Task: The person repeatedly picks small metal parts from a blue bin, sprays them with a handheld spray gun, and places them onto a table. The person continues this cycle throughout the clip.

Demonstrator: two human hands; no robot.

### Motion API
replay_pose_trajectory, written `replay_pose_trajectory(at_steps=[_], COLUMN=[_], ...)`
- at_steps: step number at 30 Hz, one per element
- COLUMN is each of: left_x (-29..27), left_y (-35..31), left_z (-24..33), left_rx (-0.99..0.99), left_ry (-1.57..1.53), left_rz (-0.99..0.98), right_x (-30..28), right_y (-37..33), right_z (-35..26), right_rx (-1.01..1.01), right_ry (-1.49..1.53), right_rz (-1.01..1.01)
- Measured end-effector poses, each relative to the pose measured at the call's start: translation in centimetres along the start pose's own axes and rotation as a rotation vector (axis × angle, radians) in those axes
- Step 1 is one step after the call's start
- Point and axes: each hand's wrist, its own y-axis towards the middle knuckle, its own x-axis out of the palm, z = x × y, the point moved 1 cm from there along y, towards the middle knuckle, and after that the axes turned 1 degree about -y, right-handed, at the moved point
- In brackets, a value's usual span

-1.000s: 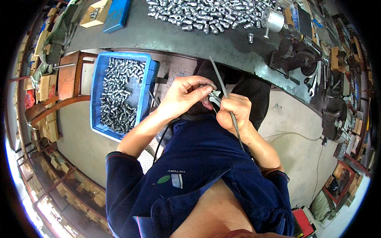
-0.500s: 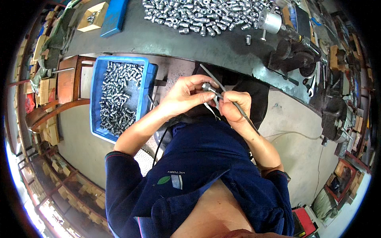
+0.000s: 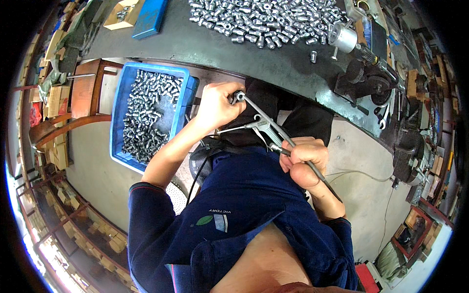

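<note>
My left hand (image 3: 221, 103) is closed around a small shiny metal fitting (image 3: 240, 96), whose round open end faces my right side. In my right hand (image 3: 307, 158) is a long thin grey rod (image 3: 271, 121), slanting from the fitting down past my wrist. The rod's far tip is at the fitting's mouth; I cannot tell whether it is inside. The same hand also grips the end of a silver air blow gun (image 3: 264, 128), its thin nozzle pointing left below my left hand. Both hands are above my lap, in front of the bench edge.
A blue crate (image 3: 117, 117) of metal fittings stands at left beside a wooden chair (image 3: 87, 90). On the dark bench (image 3: 166, 46) lie a big heap of fittings (image 3: 268, 22), a blue lid-like piece (image 3: 149, 18), a small box (image 3: 122, 14) and a dial-gauge fixture (image 3: 364, 73) at right.
My hands have moved apart: the left up and left with the fitting, the right down and right. The rod's tip now meets the fitting, and the blow gun shows more fully.
</note>
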Motion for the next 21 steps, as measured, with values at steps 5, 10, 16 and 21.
replay_pose_trajectory(at_steps=[5,10,16,21], left_x=[-0.1,0.3,1.8,0.8], left_y=[0.1,-0.2,0.1,3.8], left_z=[0.6,1.3,2.1,-0.6], left_rx=[0.06,0.211,0.227,0.093], left_ry=[0.067,0.169,0.185,0.281], left_rz=[0.007,-0.041,-0.163,-0.093], right_x=[0.2,0.2,0.4,-1.7], right_y=[-0.3,1.1,1.7,-0.2], right_z=[0.5,1.3,4.6,2.7], right_rx=[0.052,0.079,0.195,0.135], right_ry=[-0.085,-0.2,-0.206,0.0], right_rz=[-0.022,-0.093,0.001,0.139])
